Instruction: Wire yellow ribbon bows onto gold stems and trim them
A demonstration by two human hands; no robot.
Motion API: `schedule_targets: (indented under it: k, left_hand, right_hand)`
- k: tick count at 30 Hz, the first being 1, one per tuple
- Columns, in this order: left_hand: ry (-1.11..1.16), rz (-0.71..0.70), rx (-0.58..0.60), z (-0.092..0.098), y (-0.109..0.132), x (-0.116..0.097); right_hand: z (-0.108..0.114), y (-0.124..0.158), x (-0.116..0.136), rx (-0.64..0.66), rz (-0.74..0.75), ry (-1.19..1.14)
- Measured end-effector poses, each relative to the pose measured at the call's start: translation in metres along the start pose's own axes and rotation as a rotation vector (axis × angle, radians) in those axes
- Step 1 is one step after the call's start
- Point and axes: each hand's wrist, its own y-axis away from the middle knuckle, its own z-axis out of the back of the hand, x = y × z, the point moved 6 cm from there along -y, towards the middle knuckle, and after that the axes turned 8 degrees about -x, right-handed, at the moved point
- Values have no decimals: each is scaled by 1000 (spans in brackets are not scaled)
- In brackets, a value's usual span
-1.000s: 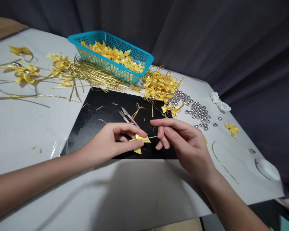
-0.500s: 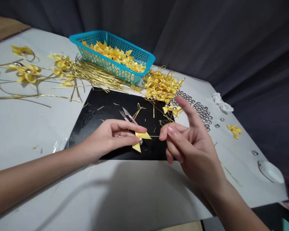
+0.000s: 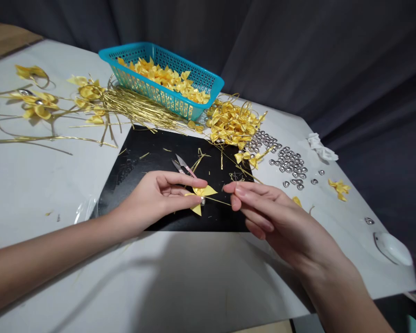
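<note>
Between the thumb and index finger of my left hand (image 3: pixel 162 196) is a yellow ribbon bow (image 3: pixel 208 190) with a small silver bead (image 3: pixel 203 200) at its middle. From the bow a thin gold cord (image 3: pixel 219 200) runs right to my right hand (image 3: pixel 280 212), whose thumb and index finger are pinched together at its end. Both hands are over the black mat (image 3: pixel 125 203). Small scissors (image 3: pixel 184 165) with pink handles lie on the mat just behind my left fingers, partly hidden by them.
A blue basket (image 3: pixel 194 113) of yellow bows stands at the back. Gold cords (image 3: pixel 142 108) lie before it, a pile of yellow bows (image 3: pixel 234 121) and silver beads (image 3: pixel 291 162) to its right. A white mouse-shaped object (image 3: pixel 392 248) sits far right.
My right index finger, raised before, has come down against the thumb. The right hand has turned flatter, and the cord now slopes down to the right. My left hand keeps its hold on the bow.
</note>
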Motion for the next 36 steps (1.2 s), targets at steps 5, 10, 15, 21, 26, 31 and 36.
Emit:
schedule_targets:
  k: [5,10,15,21,26,31,36]
  left_hand:
    - [-81,1,-31,-1,0,-2]
    - [-256,-117,-52,-6,2,-10]
    - [-503,-295,-35,-7,-2,-15]
    - [-635,-321,18,-1,-11,-18]
    - [-597,-366,69,1,-15,-18]
    - [-592,-478,39,-1,-9,-22]
    - [-571,-583,-4,-2,-6,-30]
  right_hand:
    - [6,-7,2,-44,-1,80]
    - [20,-23,4,-227,159,201]
    - [27,-40,-2,-260,106,394]
    - [38,-52,12,-258,142,514]
    - [33,-65,54,-358,357,706]
    - [-42,-100,76,-159,599,997]
    - [-117,-135,66,-40,711,1235]
